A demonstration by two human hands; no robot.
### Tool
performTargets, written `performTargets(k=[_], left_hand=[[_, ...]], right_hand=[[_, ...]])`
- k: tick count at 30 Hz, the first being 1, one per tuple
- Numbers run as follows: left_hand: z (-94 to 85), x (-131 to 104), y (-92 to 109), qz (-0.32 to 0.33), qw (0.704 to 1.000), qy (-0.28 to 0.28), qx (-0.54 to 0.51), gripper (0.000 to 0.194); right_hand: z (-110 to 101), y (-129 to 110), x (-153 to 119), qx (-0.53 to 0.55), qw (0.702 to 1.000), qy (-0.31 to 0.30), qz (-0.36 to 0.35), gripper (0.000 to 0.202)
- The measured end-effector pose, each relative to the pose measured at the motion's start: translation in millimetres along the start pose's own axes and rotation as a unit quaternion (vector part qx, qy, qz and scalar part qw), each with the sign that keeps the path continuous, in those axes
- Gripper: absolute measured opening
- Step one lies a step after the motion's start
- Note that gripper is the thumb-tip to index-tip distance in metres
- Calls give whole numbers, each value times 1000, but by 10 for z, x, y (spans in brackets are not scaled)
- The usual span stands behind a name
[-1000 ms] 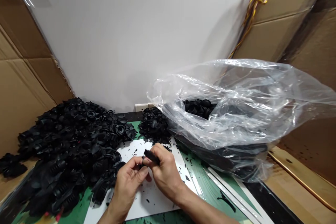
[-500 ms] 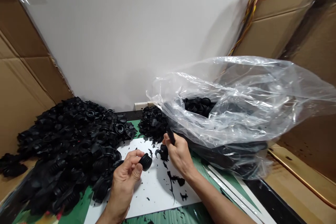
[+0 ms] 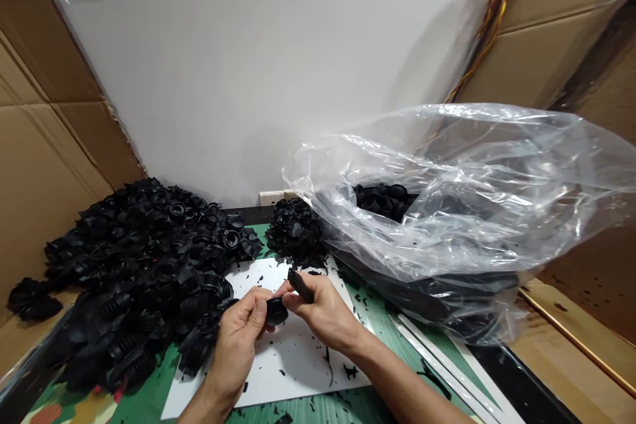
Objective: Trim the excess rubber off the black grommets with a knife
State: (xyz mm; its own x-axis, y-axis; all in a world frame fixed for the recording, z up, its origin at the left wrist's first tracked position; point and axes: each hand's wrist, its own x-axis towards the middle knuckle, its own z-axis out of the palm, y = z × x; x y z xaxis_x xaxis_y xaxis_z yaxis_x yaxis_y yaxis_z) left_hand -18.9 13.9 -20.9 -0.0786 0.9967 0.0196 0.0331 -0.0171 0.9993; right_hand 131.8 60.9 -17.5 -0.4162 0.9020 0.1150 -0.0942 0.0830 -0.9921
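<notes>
My left hand (image 3: 240,331) pinches a small round black ribbed rubber piece (image 3: 277,311) between thumb and fingers, above a white sheet (image 3: 293,368). Close against it, my right hand (image 3: 322,311) is closed round a dark, stick-like tool handle (image 3: 301,285), its upper end poking out of the grip. The right fingertips meet the rubber piece; the tool's working end is hidden. Thin black scraps (image 3: 350,371) lie scattered over the sheet. Left of my hands rises a large heap of black ribbed rubber pieces (image 3: 149,265), with ragged flaps on many of them.
A smaller pile of black scraps (image 3: 297,228) sits at the back. On the right, a clear plastic bag (image 3: 472,232) holds black pieces (image 3: 385,201). White strips (image 3: 442,364) lie on the green mat (image 3: 392,318). Cardboard (image 3: 54,99) stands at the left; twisted wires (image 3: 497,6) hang at the right.
My right hand has moved left and down from beside the scrap pile to the rubber piece in my left hand. The view has shifted slightly.
</notes>
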Motion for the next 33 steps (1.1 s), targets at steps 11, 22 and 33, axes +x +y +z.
performTargets(k=[11,22,33], left_hand=[[21,15,-19,-76,996,5,-56,45],[28,65,76,-158,961,44,-223,32],[64,30,99,-166,958,53,-230,35]], right_hand=[[85,64,38,59,990,87,95,14],[21,67,42,96,981,159,50,21],[251,107,-29,-92,970,188,-126,17]])
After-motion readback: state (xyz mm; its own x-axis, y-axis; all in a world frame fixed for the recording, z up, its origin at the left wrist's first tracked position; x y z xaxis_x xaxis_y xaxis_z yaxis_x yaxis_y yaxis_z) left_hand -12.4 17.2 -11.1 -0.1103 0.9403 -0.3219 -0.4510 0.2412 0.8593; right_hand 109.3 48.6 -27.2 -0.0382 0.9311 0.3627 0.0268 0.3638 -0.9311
